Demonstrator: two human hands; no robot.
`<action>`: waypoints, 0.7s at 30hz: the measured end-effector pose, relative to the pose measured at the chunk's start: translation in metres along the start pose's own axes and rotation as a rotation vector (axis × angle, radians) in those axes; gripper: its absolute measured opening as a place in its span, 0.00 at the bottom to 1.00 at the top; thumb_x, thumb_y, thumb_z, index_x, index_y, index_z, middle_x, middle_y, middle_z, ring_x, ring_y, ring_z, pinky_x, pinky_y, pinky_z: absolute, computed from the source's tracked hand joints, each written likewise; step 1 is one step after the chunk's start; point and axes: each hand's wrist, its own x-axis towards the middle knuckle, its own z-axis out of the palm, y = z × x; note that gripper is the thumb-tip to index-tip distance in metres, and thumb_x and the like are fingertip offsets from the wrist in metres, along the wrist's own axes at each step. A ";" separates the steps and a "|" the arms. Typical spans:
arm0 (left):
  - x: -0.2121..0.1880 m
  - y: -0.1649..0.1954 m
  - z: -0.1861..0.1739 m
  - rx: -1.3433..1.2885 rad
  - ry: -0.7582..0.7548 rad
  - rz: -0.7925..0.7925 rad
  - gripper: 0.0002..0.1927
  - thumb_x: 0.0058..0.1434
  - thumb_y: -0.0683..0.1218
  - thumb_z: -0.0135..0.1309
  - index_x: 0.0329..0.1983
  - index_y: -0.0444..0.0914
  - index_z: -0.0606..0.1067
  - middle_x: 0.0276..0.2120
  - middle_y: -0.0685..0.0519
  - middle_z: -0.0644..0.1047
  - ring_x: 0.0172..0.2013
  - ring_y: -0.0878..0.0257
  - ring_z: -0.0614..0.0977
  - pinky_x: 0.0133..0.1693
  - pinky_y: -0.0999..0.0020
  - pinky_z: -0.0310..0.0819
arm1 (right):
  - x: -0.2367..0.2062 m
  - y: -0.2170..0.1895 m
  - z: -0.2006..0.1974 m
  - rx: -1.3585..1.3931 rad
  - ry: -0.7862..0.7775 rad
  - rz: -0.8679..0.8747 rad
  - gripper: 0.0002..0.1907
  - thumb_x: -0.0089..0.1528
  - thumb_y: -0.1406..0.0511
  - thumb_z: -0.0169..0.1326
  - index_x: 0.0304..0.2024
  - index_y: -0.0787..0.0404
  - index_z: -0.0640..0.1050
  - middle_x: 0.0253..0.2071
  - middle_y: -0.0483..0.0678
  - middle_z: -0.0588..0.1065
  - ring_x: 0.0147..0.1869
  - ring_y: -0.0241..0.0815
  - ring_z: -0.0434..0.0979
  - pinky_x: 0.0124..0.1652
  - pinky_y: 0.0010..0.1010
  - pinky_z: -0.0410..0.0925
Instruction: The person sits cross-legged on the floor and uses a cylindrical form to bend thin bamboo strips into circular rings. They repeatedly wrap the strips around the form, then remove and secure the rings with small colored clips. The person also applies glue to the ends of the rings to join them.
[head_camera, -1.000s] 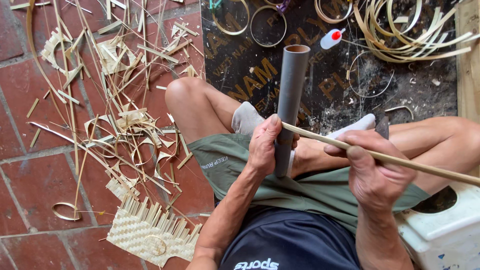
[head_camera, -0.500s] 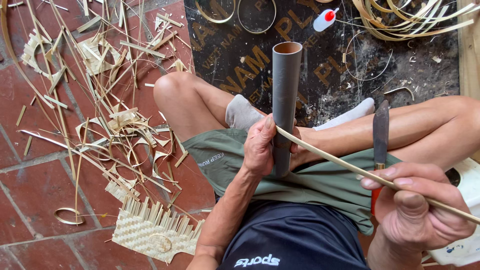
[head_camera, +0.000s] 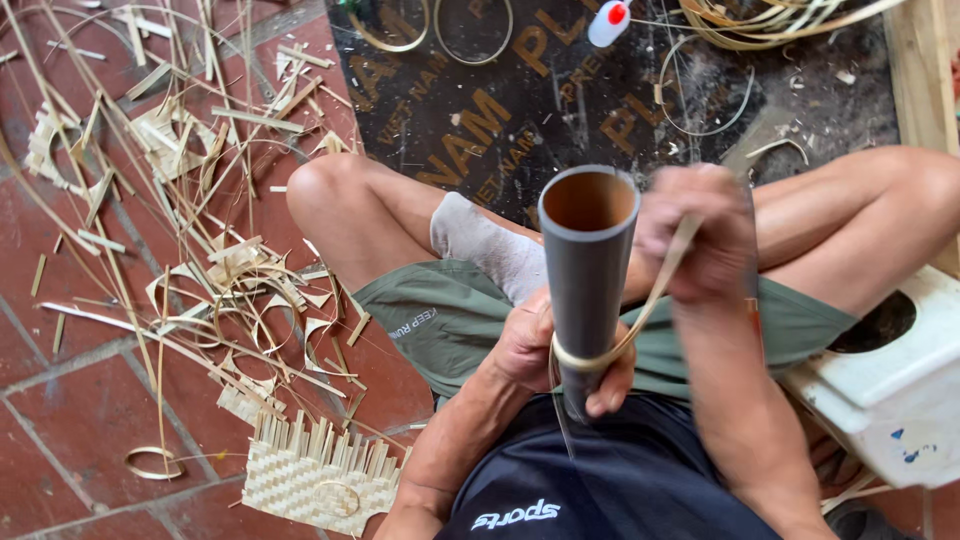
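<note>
The grey plastic pipe (head_camera: 585, 270) stands upright at frame centre, our left hand (head_camera: 545, 350) clamped around its lower part. Our right hand (head_camera: 700, 235), closed on a bamboo strip (head_camera: 640, 320), holds it looped around the pipe. A woven bamboo piece (head_camera: 315, 480) lies lower left.

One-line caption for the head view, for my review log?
Left hand grips a grey pipe while right hand wraps a bamboo strip around it.

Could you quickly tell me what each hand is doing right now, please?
Left hand: closed around the grey tube, pinning the bamboo strip looped around it.
Right hand: closed on the strip's free end; motion-blurred.
</note>
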 end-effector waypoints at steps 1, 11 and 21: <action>0.002 -0.006 -0.001 -0.034 -0.051 -0.046 0.27 0.76 0.58 0.50 0.50 0.26 0.75 0.33 0.34 0.79 0.28 0.51 0.81 0.32 0.62 0.76 | 0.011 0.022 0.004 0.050 -0.002 0.066 0.10 0.69 0.70 0.55 0.32 0.65 0.72 0.31 0.48 0.68 0.30 0.34 0.70 0.31 0.20 0.67; 0.003 -0.023 -0.003 0.048 -0.025 -0.193 0.21 0.79 0.51 0.51 0.43 0.26 0.74 0.30 0.40 0.78 0.27 0.55 0.81 0.31 0.63 0.76 | 0.061 0.121 0.093 0.569 -0.671 0.458 0.12 0.70 0.57 0.55 0.41 0.59 0.78 0.40 0.45 0.77 0.38 0.37 0.77 0.57 0.39 0.68; 0.021 0.078 -0.007 2.039 0.875 0.556 0.23 0.77 0.54 0.50 0.68 0.35 0.69 0.40 0.46 0.80 0.38 0.55 0.82 0.42 0.58 0.76 | 0.024 0.009 0.148 -1.484 -0.124 -0.379 0.27 0.59 0.68 0.61 0.59 0.75 0.73 0.32 0.47 0.73 0.33 0.39 0.73 0.34 0.32 0.68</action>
